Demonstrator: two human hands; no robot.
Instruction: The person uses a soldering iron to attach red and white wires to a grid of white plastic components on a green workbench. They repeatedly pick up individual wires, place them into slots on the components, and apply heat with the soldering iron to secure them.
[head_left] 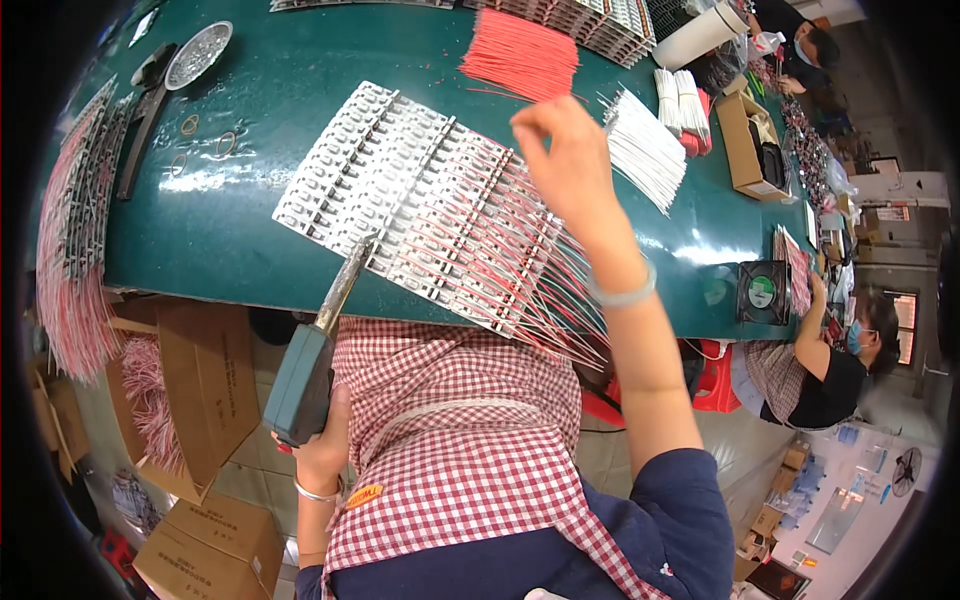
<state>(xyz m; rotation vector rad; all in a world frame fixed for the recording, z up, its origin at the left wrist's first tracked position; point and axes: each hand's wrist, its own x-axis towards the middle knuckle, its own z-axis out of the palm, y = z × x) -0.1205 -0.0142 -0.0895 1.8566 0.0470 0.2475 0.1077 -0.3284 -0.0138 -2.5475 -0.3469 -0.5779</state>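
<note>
My left hand (328, 435) is wrapped around the handle of a green-grey soldering gun (302, 383). The gun's metal tip meets a panel of small silver-white circuit boards (370, 165) lying slanted on the green table. Thin red and white wires (480, 240) cover the right part of the panel and hang past its near edge. Over the panel's far right corner, my right hand (570, 155) has its fingers curled together; anything between them is too small to make out. Just beyond it lies a bundle of red wires (520, 55), with a pile of white wires (648, 150) to its right.
Finished-looking wired panels (80, 220) are stacked at the left edge. A metal dish (198, 55) and rubber bands (228, 143) lie at the back left. A cardboard box (750, 150) and a small fan (762, 292) stand at right. Two co-workers sit further along the table.
</note>
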